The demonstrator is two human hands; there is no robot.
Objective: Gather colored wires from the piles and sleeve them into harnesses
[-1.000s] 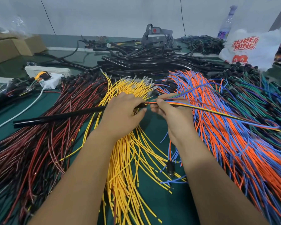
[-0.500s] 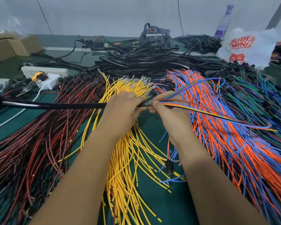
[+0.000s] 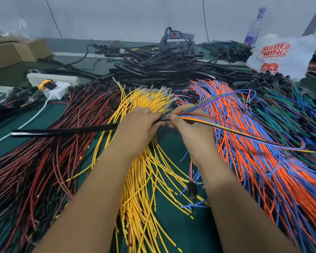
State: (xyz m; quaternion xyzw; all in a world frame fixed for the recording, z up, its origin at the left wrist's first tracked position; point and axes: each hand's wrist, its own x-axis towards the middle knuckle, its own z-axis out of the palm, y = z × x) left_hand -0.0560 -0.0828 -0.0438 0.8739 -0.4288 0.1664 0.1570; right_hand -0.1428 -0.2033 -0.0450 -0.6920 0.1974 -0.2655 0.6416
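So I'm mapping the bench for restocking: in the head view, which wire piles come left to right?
Red and black wires → yellow wires → orange and blue wires → green and dark blue wires.

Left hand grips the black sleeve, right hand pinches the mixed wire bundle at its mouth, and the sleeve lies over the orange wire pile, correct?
Not quite. In the head view the black sleeve lies over the red wire pile, not the orange one. The rest holds.

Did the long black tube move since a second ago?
Yes. The black tube swung: its far end rose toward the white power strip, then dropped back over the red wires. The left hand grips it throughout.
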